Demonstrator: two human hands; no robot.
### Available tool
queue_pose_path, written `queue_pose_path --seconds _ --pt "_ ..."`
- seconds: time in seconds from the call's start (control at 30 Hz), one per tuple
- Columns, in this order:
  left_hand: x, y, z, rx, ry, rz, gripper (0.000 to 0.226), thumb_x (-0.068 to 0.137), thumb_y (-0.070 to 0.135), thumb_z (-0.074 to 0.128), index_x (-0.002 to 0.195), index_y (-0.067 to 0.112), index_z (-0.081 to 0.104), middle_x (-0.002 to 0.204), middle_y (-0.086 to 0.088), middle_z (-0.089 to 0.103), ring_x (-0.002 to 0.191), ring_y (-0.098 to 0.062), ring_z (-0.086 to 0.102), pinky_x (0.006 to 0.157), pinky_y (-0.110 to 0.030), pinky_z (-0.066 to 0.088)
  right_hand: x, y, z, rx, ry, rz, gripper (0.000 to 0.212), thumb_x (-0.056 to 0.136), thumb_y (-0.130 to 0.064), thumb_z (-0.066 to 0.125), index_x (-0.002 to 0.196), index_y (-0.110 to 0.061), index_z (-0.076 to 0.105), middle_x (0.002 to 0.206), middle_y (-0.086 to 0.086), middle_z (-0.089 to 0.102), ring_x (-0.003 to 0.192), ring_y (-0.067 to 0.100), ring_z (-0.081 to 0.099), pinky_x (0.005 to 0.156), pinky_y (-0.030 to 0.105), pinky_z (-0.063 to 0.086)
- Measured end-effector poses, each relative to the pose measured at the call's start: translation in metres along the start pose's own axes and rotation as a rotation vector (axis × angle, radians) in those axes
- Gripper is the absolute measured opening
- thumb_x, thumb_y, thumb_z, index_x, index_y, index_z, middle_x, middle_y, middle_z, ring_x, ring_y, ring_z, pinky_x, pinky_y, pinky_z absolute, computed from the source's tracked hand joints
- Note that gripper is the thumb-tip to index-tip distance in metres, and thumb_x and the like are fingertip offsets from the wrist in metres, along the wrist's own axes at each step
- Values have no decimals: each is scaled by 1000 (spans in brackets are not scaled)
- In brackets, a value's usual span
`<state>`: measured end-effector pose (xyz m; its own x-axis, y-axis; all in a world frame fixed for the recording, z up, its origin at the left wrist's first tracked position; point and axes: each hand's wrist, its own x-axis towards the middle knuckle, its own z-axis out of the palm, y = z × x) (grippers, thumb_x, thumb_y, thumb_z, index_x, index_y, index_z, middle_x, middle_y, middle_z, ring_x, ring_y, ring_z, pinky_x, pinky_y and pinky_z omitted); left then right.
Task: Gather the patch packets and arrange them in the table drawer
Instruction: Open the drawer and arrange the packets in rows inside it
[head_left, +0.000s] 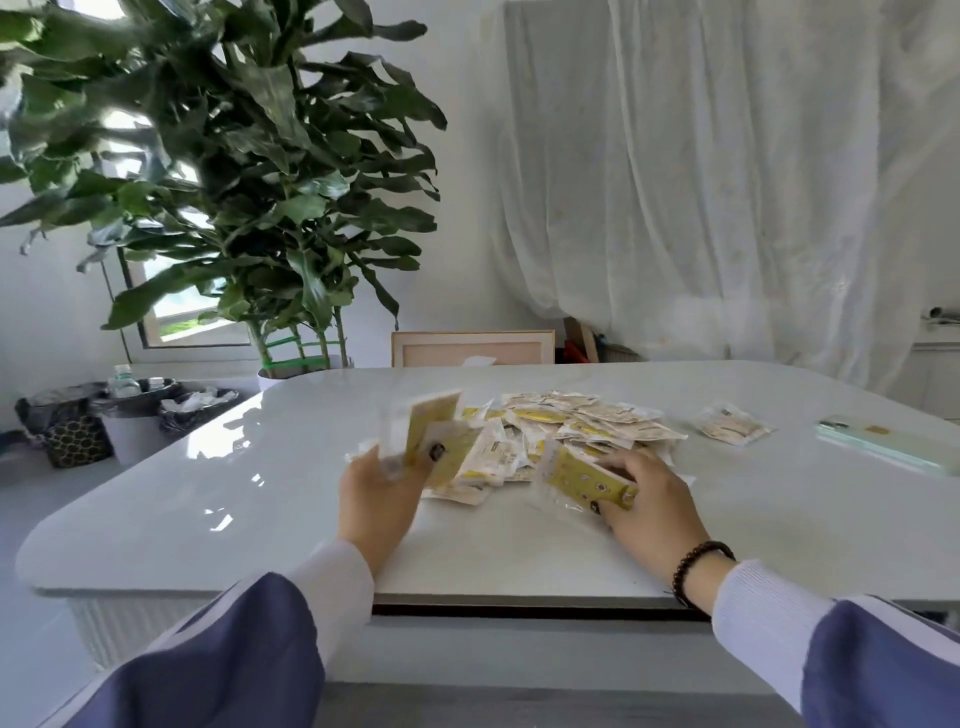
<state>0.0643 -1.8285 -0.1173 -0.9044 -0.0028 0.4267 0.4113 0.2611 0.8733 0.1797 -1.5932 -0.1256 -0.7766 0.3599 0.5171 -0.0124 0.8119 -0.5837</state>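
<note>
Gripping a fanned bunch of patch packets (434, 441) upright, the left hand (376, 493) hovers above the white desk (218, 499). Right hand (652, 512) pinches one yellow packet (589, 480) at the near edge of the loose pile (576, 428) mid-desk. Another packet (732, 426) lies apart to the right, seemingly clear-wrapped, though it's blurry.

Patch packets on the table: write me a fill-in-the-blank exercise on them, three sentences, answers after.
1. The left hand holds a fan of packets raised ____ the table.
2. The right hand grips a ____ packet at the near edge of the pile.
3. One stray packet lies between the pile and the ____.

Missing words: above; yellow; phone
</note>
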Motion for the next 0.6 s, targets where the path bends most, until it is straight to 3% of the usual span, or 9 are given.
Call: queue_pose_path --seconds 0.07,0.13,0.23,0.3,0.43,0.53,0.6 --pt "6 8 2 -43 -10 28 19 79 39 75 83 21 70 79 3 73 80 -19 70 76 -40 57 0 0 0 7 24 -11 27 76 -3 72 99 -14 66 95 -6 55 90 12 55 69 3 35" --pt "11 19 8 -50 -39 53 17 78 39 76 82 28 63 79 8 70 78 -16 69 70 -36 57 -1 0 -1 37 40 -7 21 77 -6 73 95 -14 66 88 -8 58 82 9 56 65 1 37" --pt "16 21 22 314 -168 134 37 80 52 68 95 22 52 77 6 61 79 -23 63 62 -32 44 0 1 -2 120 77 50 16 81 -10 70 91 -19 61 78 -15 60 69 0 55 57 1 39" --pt "15 7 33 495 -246 164 44 84 53 62 108 19 49 82 0 56 87 -30 59 64 -31 33 2 3 -3 167 110 101 17 83 -12 68 92 -22 57 79 -15 61 69 -3 55 54 3 39" --pt "17 -9 42 360 -300 95 54 69 51 78 104 23 50 87 4 56 86 -19 51 68 -27 35 8 7 -4 294 139 129 24 86 -9 64 106 -21 60 86 -17 62 79 1 59 64 7 40" --pt "23 -12 35 204 -177 -14 45 63 42 86 96 23 62 86 7 60 84 -14 57 63 -22 40 9 8 -2 327 150 100 30 86 -8 64 114 -20 61 92 -15 63 86 8 60 72 13 44" --pt "29 -13 26 137 -58 -28 38 62 42 87 90 27 67 87 4 65 82 -16 61 67 -26 47 9 8 -1 315 185 63 34 84 -8 66 115 -22 60 92 -20 61 83 1 58 70 8 43"
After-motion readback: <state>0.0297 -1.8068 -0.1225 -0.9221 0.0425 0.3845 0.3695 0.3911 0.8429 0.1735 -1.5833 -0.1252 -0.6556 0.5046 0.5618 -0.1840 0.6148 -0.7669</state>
